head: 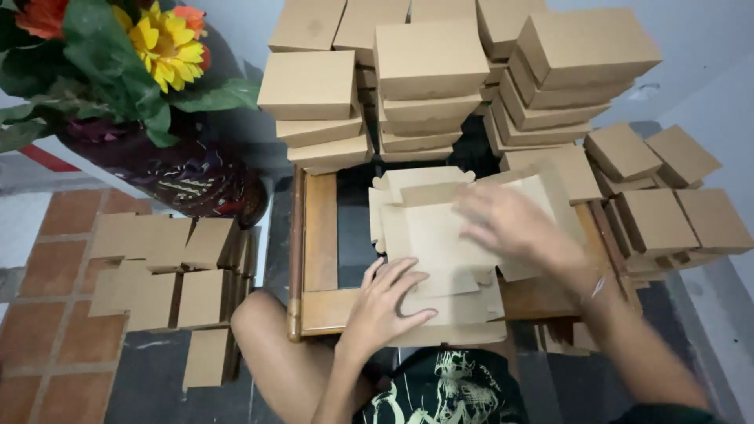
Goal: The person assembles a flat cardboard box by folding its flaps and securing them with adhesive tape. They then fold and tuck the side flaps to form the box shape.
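The left hand (pixel 385 302) presses flat, fingers spread, on the unfolded cardboard box (pixel 432 235); the blurred right hand (pixel 510 224), fingers loose, rests on its far flap.

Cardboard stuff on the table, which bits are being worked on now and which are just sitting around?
In hand: left hand, right hand, flat cardboard blank, wooden table.
Lying about: folded boxes, flat blanks on floor, flower vase.

On the wooden table (pixel 320 235), the left hand (pixel 383 302) presses a flat brown cardboard box blank (pixel 436 235); the blurred right hand (pixel 514 224) lies over its far side, below stacked folded brown cardboard boxes (pixel 428 78).
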